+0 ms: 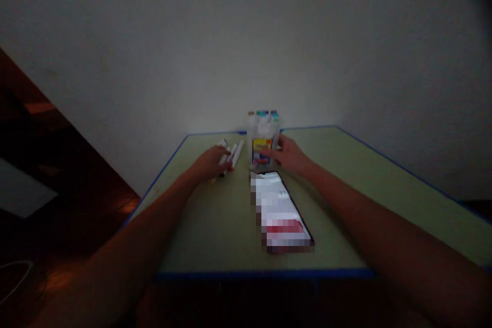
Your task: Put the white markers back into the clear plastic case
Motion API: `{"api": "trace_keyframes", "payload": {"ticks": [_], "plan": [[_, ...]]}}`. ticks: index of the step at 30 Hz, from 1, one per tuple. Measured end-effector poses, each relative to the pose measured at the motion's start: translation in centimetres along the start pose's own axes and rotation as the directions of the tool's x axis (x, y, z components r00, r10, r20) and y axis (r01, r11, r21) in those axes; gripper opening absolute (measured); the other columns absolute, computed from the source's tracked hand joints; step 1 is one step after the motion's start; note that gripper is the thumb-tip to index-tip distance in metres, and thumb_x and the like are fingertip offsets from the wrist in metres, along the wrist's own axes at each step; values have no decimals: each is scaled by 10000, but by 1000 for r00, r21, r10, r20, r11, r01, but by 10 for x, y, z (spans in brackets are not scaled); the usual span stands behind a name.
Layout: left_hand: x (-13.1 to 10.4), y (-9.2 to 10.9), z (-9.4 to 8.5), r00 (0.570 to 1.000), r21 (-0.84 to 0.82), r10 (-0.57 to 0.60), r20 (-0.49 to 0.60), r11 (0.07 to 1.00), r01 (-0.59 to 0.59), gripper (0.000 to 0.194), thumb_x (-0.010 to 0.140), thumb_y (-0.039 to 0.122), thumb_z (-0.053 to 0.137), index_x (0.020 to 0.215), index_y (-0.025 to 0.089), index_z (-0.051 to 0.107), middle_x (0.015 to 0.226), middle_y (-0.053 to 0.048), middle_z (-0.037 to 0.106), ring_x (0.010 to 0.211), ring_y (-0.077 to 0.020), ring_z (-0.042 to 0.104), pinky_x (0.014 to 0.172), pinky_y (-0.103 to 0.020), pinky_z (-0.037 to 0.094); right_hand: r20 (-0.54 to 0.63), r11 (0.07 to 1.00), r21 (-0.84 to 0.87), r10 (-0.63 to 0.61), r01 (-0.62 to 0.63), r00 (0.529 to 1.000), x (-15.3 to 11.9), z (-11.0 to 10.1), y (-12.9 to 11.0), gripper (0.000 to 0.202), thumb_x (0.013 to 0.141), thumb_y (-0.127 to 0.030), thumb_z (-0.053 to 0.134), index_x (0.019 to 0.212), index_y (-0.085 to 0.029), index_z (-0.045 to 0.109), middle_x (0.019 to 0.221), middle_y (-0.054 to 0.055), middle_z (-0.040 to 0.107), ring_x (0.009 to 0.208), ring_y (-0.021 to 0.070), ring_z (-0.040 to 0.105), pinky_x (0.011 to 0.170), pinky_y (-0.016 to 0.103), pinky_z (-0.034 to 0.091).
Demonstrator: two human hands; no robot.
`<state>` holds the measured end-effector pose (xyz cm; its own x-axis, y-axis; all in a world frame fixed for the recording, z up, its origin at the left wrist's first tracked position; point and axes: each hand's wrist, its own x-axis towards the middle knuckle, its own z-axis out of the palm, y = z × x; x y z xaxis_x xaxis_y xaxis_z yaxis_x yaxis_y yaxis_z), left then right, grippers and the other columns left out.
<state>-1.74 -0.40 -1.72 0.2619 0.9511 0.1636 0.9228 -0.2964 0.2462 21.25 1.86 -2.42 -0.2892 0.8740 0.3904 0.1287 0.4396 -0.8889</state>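
Observation:
A clear plastic case of markers (262,130) with a yellow, dark-edged label stands upright near the back of the table, coloured marker ends showing at its top. My right hand (290,154) grips its right side, thumb across the front and the other fingers at the side, partly hidden. Left of the case, several white markers (238,154) lie loosely side by side on the table. My left hand (210,163) is closed over some of them, its fingers curled around the white barrels. Dim light and blur hide how many it holds.
A phone (282,210) with a lit screen, partly pixelated, lies in front of the case. The pale green table (203,246) has a blue edge and reaches the grey wall (215,51). At lower left are a dark reddish floor, a pale panel (26,189) and a white cable (23,262).

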Motion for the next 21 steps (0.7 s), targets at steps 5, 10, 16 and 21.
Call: {"api": "trace_keyframes", "payload": {"ticks": [5, 10, 16, 21], "plan": [[11, -2, 15, 996, -57, -25, -89, 998, 20, 461, 752, 401, 473, 1143, 157, 478, 1221, -47, 460, 1157, -161, 400, 1039, -312, 287, 6, 999, -5, -53, 53, 999, 4, -4, 8, 408, 623, -360, 689, 922, -130, 534, 959, 77, 621, 872, 196, 581, 742, 386, 515], [-1, -2, 19, 976, -111, -96, -197, 991, 75, 418, 775, 401, 445, 1127, 180, 485, 1209, -33, 480, 1110, -124, 435, 1020, -288, 322, -24, 998, 5, -69, 69, 997, 2, -1, 7, 396, 630, -353, 682, 918, -128, 531, 935, 88, 626, 864, 199, 578, 749, 373, 515], [-29, 0, 17, 957, -204, -202, -210, 966, 159, 405, 741, 329, 493, 1118, 181, 507, 1239, -37, 473, 1143, -134, 427, 1039, -292, 308, -82, 998, -25, -62, 60, 995, 0, 2, 13, 399, 642, -364, 649, 967, -164, 531, 995, 67, 626, 896, 191, 584, 839, 397, 464], [-49, 5, 15, 948, -252, -266, -177, 943, 218, 422, 711, 313, 508, 1116, 195, 519, 1228, -37, 489, 1146, -171, 440, 1031, -329, 333, -140, 996, -85, -3, -9, 990, -18, -3, 12, 409, 644, -364, 636, 993, -191, 514, 1003, 51, 616, 922, 203, 584, 858, 414, 445]]}}
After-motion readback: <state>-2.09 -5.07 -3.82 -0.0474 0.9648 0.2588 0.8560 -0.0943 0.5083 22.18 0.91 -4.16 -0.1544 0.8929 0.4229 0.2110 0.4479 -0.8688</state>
